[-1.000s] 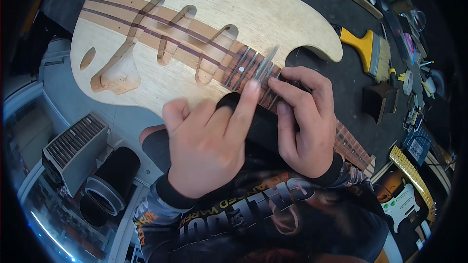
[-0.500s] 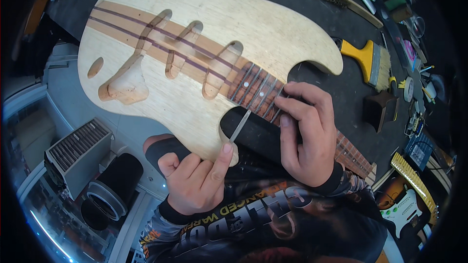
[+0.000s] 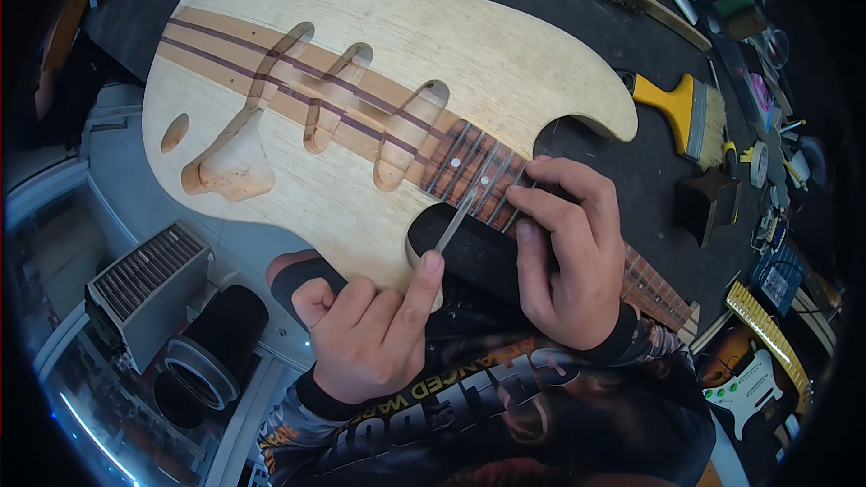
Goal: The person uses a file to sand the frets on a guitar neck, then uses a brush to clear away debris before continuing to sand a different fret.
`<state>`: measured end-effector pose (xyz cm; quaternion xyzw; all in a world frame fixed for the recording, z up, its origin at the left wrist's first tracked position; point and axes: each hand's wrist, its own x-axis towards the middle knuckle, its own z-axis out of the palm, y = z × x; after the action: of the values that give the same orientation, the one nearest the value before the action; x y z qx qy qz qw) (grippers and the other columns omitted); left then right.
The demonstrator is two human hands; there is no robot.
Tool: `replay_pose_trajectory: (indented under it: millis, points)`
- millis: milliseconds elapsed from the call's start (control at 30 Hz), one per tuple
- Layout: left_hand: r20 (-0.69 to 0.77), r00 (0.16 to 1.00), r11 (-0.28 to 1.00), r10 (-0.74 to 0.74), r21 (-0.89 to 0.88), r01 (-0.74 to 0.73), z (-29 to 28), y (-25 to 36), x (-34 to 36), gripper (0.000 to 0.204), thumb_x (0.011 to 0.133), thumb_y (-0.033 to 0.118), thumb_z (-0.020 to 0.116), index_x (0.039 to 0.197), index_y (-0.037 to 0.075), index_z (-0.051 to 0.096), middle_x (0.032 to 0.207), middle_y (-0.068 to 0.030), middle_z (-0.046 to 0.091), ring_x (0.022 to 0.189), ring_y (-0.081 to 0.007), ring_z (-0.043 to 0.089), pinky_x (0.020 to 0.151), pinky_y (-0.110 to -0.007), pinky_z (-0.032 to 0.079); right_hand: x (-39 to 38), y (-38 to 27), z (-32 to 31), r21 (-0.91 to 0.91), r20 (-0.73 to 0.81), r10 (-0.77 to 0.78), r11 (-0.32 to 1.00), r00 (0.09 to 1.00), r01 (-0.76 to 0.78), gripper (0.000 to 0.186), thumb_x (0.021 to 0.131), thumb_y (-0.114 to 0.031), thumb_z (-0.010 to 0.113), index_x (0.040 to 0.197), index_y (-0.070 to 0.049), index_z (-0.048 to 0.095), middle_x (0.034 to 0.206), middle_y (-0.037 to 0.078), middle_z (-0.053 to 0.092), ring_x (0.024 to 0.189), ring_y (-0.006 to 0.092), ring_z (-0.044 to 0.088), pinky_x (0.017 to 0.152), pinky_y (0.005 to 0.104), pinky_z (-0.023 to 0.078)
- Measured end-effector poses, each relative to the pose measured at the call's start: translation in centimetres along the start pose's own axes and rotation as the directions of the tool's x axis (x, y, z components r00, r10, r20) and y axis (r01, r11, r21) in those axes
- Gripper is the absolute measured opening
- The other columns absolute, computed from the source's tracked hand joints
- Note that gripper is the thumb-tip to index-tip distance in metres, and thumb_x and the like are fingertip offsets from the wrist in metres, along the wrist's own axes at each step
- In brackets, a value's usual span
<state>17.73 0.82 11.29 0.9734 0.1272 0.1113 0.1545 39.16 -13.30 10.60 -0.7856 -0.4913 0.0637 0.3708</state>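
An unfinished electric guitar body [image 3: 505, 45] of pale wood lies before me, with routed cavities and dark stripes along its centre. Its reddish-brown fretboard [image 3: 461, 160] has metal frets and runs down to the right. My left hand [image 3: 374, 334] grips a slim metal file [image 3: 456, 224], index finger stretched along it; the handle end is hidden in the palm. The file's tip lies over the fretboard's near edge, beside a dot inlay. My right hand [image 3: 577, 261] is curled over the neck [image 3: 654, 293], fingertips on the frets and thumb at the near edge.
On the dark bench to the right are a yellow-handled paintbrush [image 3: 677, 113], a wooden wire brush [image 3: 631, 2] and a dark block [image 3: 708, 203]. A sunburst guitar [image 3: 744, 388] stands at the lower right. A black bin [image 3: 216, 343] and a grey slatted unit [image 3: 149, 284] are at the lower left.
My left hand and the file have moved up and to the right, bringing the tip further onto the fretboard. My right hand stays nearly in place.
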Motion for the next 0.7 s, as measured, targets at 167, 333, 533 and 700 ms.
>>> replay_pose_trajectory:
  millis: [167, 333, 533, 700]
  points:
    - [0.0, 1.0, 1.0, 0.023, 0.016, -0.023, 0.7, 0.2, 6.1, 0.068, 0.084, 0.008, 0.077, 0.152, 0.002, 0.078, 0.072, 0.0047, 0.04, 0.07, -0.0175, 0.047, 0.084, -0.045, 0.029, 0.1, 0.2, 0.1, -0.012, -0.003, -0.011, 1.0, 1.0, 0.011, 0.046, 0.087, 0.012, 0.079, 0.131, -0.001, 0.075, 0.136, 0.021, 0.07, 0.118, 0.0418, 0.073, 0.102, 0.0496, 0.061]
    - [-0.166, 0.968, 0.982, 0.188, 0.041, -0.184, 1.1, 0.1, 5.5, 0.063, 0.084, 0.009, 0.078, 0.146, 0.007, 0.083, 0.073, 0.0063, 0.035, 0.066, -0.0141, 0.043, 0.082, -0.043, 0.026, -1.5, 1.5, 0.3, 0.294, -0.136, 0.014, 0.955, 0.991, 0.027, 0.06, 0.102, -0.006, 0.081, 0.155, 0.003, 0.055, 0.138, 0.023, 0.068, 0.13, 0.0374, 0.069, 0.131, 0.0615, 0.042]
    - [-0.247, 0.924, 0.954, 0.292, 0.011, -0.299, 1.2, -0.1, 4.3, 0.056, 0.084, 0.013, 0.08, 0.139, 0.012, 0.087, 0.072, 0.0085, 0.038, 0.065, -0.0128, 0.043, 0.082, -0.042, 0.025, -1.2, 0.7, -0.5, 0.587, -0.106, 0.254, 0.797, 0.961, -0.145, 0.043, 0.108, -0.006, 0.077, 0.147, -0.001, 0.06, 0.125, 0.012, 0.069, 0.117, 0.0225, 0.069, 0.136, 0.0599, 0.034]
    - [-0.115, 0.984, 0.926, 0.132, -0.341, -0.164, 1.1, -0.1, 5.5, 0.054, 0.086, 0.012, 0.086, 0.14, 0.006, 0.083, 0.071, 0.0086, 0.054, 0.064, -0.0156, 0.046, 0.08, -0.043, 0.03, -1.0, 1.1, -0.9, 0.477, -0.023, 0.163, 0.869, 0.986, -0.133, 0.029, 0.111, -0.001, 0.072, 0.139, -0.003, 0.066, 0.111, 0.005, 0.071, 0.11, 0.0181, 0.068, 0.133, 0.0547, 0.037]
